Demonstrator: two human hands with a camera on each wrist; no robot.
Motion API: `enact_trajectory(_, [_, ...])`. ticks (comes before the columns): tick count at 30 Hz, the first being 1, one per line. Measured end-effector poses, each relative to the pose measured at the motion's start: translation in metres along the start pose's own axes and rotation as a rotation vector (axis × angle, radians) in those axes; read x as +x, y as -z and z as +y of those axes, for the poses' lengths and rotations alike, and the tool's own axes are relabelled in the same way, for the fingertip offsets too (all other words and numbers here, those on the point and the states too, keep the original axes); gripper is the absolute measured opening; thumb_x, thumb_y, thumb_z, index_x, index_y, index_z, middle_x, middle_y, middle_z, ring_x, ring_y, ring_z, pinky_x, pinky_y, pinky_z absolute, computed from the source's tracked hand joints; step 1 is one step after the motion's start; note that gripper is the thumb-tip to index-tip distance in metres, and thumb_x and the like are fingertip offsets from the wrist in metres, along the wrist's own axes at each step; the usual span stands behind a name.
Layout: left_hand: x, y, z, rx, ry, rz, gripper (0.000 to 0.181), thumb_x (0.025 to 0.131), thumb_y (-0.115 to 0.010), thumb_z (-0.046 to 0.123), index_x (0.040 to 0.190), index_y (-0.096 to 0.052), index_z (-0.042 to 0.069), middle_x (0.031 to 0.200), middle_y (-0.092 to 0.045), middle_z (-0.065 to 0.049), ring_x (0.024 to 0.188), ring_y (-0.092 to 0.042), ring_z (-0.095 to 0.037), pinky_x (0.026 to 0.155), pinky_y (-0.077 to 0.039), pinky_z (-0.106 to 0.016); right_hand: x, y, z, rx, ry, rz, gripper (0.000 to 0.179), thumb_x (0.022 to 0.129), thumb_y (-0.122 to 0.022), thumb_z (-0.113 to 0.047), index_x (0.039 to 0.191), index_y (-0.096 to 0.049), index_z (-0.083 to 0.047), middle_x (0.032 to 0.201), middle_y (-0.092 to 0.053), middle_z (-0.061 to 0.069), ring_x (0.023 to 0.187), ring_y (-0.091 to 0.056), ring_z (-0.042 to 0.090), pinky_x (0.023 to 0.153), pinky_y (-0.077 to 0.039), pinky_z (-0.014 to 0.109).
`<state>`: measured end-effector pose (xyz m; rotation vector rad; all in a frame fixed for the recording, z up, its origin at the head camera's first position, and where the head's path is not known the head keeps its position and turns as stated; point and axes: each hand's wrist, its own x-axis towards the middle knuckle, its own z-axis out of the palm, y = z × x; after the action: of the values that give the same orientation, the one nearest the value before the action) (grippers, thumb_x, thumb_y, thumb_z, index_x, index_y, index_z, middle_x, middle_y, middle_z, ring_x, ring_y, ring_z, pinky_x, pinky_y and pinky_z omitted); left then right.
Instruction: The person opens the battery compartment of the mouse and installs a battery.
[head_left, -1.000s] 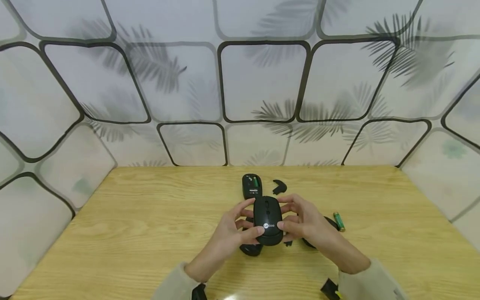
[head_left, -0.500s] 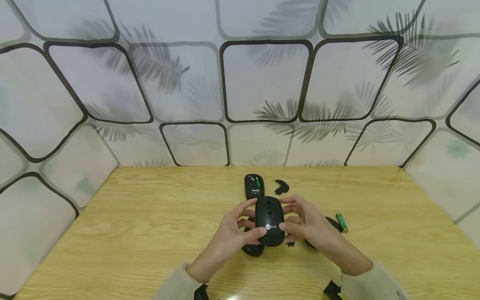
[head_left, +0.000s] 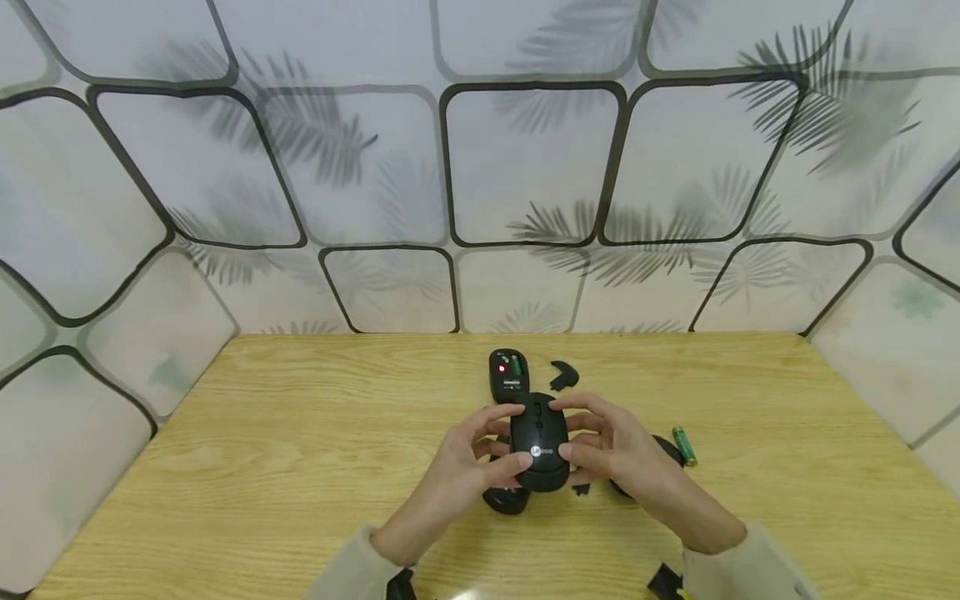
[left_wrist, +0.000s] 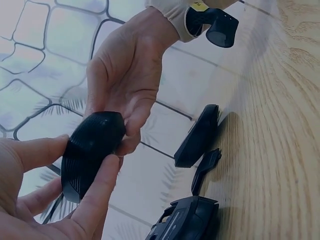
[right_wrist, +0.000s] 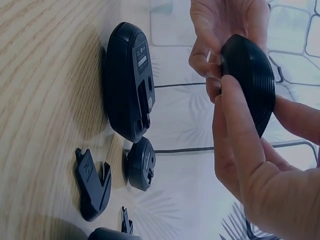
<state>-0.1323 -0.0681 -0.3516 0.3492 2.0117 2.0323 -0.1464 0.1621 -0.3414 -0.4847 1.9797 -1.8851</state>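
Observation:
Above the table, a black computer mouse (head_left: 539, 437) is held between both hands, its buttons and white logo facing the head camera. My left hand (head_left: 476, 454) grips its left side, thumb near the logo and index fingertip at the front edge. On the other side my right hand (head_left: 618, 446) pinches it the same way. The wrist views show the ridged side of the held mouse (left_wrist: 92, 150). Behind it lies an upturned mouse (head_left: 509, 375) with a green battery in its bay and a red light glowing. Another black mouse (head_left: 507, 500) is partly hidden beneath the held one.
A black cover piece (head_left: 564, 375) lies beyond the right hand, and a second cover (head_left: 581, 489) shows below it. A further mouse (head_left: 667, 450) is mostly hidden by the right hand. A loose green battery (head_left: 684, 446) lies to its right. The patterned wall (head_left: 510, 292) borders the wooden table.
Both index fingertips have shifted inward onto the front of the held mouse. A red light now shows on the upturned mouse. The held mouse has stayed almost still.

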Motion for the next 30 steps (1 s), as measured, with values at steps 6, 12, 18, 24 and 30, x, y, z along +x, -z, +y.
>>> enact_trajectory(6, [0.0015,0.0018,0.0003,-0.040,0.001,-0.012,0.054,0.094,-0.061,0.001,0.146,-0.051,0.000,0.125,-0.054,-0.020,0.098,-0.065,-0.021,0.082,-0.064,-0.040,0.0010,0.0015,-0.0007,0.007,-0.001,0.000,0.048,0.104,-0.048,0.003,0.150,-0.036,0.008,0.131,-0.052,0.029,0.098,-0.069,0.026,0.082,-0.064,0.041])
enact_trajectory(12, [0.0020,0.0019,0.0002,0.008,-0.043,-0.010,0.062,0.084,-0.059,-0.014,0.144,-0.053,-0.003,0.119,-0.060,-0.017,0.097,-0.065,-0.020,0.081,-0.064,-0.040,0.0016,0.0030,0.0019,-0.034,0.050,-0.003,0.060,0.093,-0.058,0.010,0.148,-0.036,0.011,0.121,-0.055,0.025,0.093,-0.068,0.019,0.080,-0.063,0.036])
enact_trajectory(18, [0.0009,-0.0009,0.0015,0.078,-0.082,0.040,0.052,0.087,-0.070,-0.008,0.138,-0.058,-0.005,0.102,-0.067,-0.011,0.092,-0.066,-0.020,0.075,-0.065,-0.034,0.0018,0.0009,0.0029,-0.032,0.070,-0.025,0.061,0.093,-0.068,0.002,0.145,-0.038,0.014,0.106,-0.062,0.015,0.088,-0.069,0.020,0.075,-0.065,0.037])
enact_trajectory(24, [0.0001,-0.0031,0.0033,0.243,-0.105,0.090,0.027,0.094,-0.073,0.014,0.115,-0.071,-0.002,0.099,-0.069,-0.006,0.097,-0.064,-0.018,0.084,-0.059,-0.034,0.0004,-0.0015,0.0008,-0.126,0.077,-0.024,0.032,0.101,-0.062,-0.010,0.118,-0.060,0.016,0.082,-0.064,0.011,0.068,-0.067,0.018,0.065,-0.065,0.039])
enact_trajectory(30, [-0.0021,-0.0066,0.0008,0.003,-0.096,-0.044,0.058,0.098,-0.064,0.000,0.151,-0.040,-0.004,0.111,-0.067,-0.023,0.097,-0.070,-0.039,0.070,-0.066,-0.043,0.0005,-0.0063,0.0014,-0.094,0.092,-0.019,0.054,0.103,-0.061,-0.012,0.145,-0.039,0.016,0.117,-0.064,0.029,0.084,-0.073,0.022,0.065,-0.066,0.039])
